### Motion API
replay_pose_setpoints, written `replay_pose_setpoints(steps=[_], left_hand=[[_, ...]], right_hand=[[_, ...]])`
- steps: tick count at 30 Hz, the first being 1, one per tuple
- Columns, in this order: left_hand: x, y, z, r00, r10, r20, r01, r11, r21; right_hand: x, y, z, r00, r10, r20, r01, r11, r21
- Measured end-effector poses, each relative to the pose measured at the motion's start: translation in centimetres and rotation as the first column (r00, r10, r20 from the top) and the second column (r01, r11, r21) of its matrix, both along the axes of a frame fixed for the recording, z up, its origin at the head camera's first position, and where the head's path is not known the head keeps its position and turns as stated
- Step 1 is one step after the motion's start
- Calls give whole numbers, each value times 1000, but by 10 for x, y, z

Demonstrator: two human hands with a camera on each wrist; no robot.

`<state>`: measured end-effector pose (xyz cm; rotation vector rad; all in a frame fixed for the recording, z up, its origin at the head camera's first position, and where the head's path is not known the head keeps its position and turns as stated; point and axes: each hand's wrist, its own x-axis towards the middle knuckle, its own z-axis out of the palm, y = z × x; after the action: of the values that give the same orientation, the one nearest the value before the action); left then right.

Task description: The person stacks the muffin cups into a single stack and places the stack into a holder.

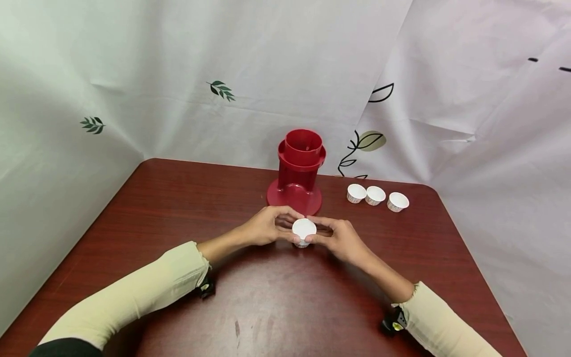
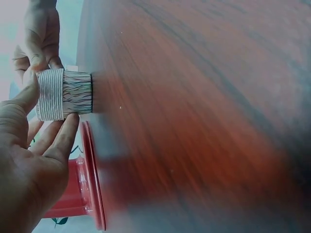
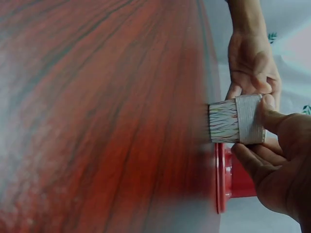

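A short stack of nested white paper cups [image 1: 304, 228] stands upright at the table's middle, mouths up. Its ribbed rims and streaked, patterned side show in the left wrist view, where the stack [image 2: 77, 92] has its base at or very near the tabletop. From the left, my left hand [image 1: 264, 226] holds it between thumb and fingers. My right hand [image 1: 344, 240] grips the same stack from the opposite side, thumb toward me and fingers behind. Just beyond both hands is a red plastic cup-shaped holder [image 1: 298, 173] on a round base.
Three separate white paper cups [image 1: 375, 195] stand in a row at the table's back right. The dark reddish wood table [image 1: 276, 307] meets a white printed curtain [image 1: 250, 59] behind and at the sides.
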<state>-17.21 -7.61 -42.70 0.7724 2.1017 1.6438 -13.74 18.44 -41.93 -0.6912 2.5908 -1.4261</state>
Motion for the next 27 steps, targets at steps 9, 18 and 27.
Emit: replay_pose_setpoints(steps=[9,18,27], left_hand=[[-1,2,6,999,23,-36,-26,996,-81],[-2,5,8,999,23,-39,-27,994,-110],[-1,4,9,999,28,-45,-33,993,-115]], right_hand=[[-1,1,4,995,17,-101,-2,989,147],[-2,1,8,997,16,-76,-4,987,158],[-2,0,8,997,18,-71,-8,990,140]])
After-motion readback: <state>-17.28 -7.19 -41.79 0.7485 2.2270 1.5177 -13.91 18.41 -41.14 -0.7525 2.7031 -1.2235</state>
